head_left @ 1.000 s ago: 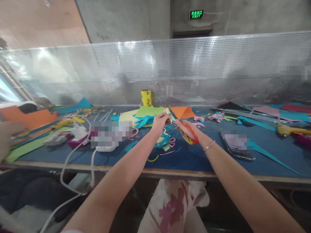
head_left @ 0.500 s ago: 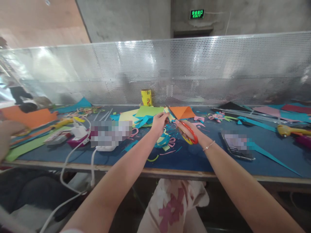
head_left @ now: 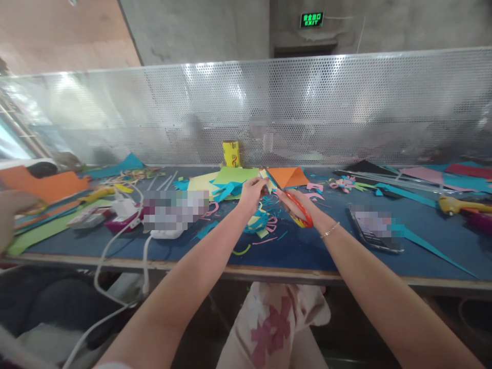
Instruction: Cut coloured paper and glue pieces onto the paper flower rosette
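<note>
My left hand (head_left: 252, 193) pinches a small piece of pale yellow and blue paper (head_left: 266, 176) above the middle of the table. My right hand (head_left: 292, 203) grips scissors (head_left: 306, 217) with red-orange handles, their blades pointing away from me and lying against the paper. Beneath my hands sits a ball-like bundle of blue and yellow paper (head_left: 257, 222), partly hidden by my left hand. Pink curled strips (head_left: 271, 222) lie beside it. Behind are a green paper sheet (head_left: 240, 177) and an orange one (head_left: 289, 177).
A phone (head_left: 374, 230) lies right of my right forearm. On the left stand a white power strip (head_left: 169, 233) with cables and a yellow glue gun (head_left: 96, 195). Another person's hand (head_left: 11, 210) is at the far left. A perforated metal screen (head_left: 315, 110) closes the table's back.
The scissors' handles have drawn closer together, and the blades look more closed at the paper. My left hand has hardly moved.
</note>
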A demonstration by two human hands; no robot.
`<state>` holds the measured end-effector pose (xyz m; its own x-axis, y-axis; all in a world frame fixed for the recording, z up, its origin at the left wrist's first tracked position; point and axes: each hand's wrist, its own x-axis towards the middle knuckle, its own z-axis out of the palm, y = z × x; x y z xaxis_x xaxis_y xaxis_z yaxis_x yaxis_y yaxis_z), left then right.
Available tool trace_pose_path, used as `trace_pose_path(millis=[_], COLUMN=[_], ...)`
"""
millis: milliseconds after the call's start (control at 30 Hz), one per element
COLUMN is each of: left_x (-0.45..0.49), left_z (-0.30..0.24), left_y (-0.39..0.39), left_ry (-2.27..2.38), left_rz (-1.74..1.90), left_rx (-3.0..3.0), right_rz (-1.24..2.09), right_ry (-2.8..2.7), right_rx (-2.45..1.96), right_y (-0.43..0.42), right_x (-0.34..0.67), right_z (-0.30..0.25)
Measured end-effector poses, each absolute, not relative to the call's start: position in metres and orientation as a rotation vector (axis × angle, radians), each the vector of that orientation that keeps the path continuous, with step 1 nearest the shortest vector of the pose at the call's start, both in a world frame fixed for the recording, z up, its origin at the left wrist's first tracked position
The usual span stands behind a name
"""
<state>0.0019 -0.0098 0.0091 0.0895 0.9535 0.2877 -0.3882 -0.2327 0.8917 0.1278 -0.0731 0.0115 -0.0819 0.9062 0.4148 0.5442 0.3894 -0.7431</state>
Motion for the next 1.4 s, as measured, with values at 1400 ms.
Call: trace_pose_path(millis=[1400], left_x=[0.003], left_z=[0.008], left_y=[-0.008], left_ry=[0.665], left_rz=[1.383], left_rx=[1.163], right_rz=[0.465], right_ry=[-1.734], right_rx=[-1.338], right_y=[-0.062], right_x=[0.128], right_z=[0.000])
